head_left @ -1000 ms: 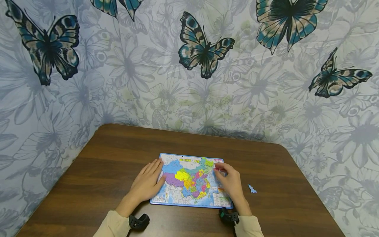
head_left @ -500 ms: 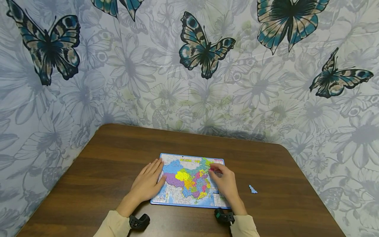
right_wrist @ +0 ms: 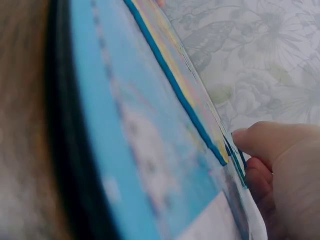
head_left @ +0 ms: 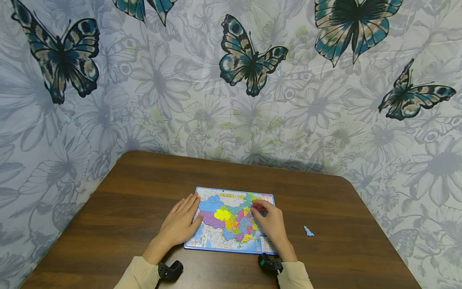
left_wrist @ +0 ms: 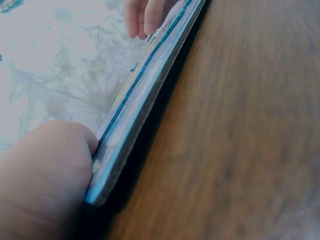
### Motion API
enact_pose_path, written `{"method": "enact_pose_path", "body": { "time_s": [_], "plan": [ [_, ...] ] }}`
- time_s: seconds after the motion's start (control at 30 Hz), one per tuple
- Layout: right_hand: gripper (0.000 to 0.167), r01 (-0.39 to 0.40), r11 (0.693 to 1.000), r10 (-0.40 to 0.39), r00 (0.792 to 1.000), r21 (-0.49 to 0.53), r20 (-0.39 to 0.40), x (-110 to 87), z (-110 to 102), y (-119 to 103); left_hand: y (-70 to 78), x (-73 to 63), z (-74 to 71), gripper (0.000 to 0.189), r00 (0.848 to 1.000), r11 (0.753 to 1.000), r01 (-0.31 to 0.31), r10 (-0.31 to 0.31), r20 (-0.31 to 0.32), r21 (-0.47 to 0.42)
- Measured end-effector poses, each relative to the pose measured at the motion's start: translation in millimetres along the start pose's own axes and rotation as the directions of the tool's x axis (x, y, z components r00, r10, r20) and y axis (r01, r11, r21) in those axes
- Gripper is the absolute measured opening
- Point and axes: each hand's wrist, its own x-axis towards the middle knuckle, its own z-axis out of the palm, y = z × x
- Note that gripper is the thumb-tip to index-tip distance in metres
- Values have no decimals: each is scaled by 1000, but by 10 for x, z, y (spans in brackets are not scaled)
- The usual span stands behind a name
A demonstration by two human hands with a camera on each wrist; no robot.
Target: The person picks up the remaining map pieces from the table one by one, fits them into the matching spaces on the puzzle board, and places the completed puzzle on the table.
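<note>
A map puzzle board (head_left: 213, 241) with a blue rim and many-coloured pieces lies on the table. My left hand (head_left: 181, 220) rests flat on its left side, fingers straight and thumb apart; in the left wrist view the base of this hand (left_wrist: 50, 165) covers the board's near corner. Over the right part of the map, my right hand (head_left: 270, 222) pinches a small reddish puzzle piece (head_left: 254, 208), mostly hidden by the fingertips. The right wrist view shows its thumb (right_wrist: 255, 140) and curled fingers close to the map's surface. A loose pale blue puzzle piece (head_left: 308, 230) lies to the board's right.
The brown wooden table (head_left: 144, 176) extends around the board on all sides. Behind it hangs a wall covering (head_left: 202, 132) printed with flowers and butterflies. Black wrist cameras (head_left: 170, 271) sit on both wrists.
My right hand has moved left over the board with the reddish puzzle piece, from the right margin onto the coloured map. The left hand stays in place.
</note>
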Motion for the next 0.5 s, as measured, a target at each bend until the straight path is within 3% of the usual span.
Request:
{"method": "enact_pose_path", "body": {
  "time_s": [0.5],
  "plan": [
    [19,-21,1000,21,1000,-17,9,-6,40,-2,-12,12,0,68,1000,1000,3,-3,17,5]
  ]
}}
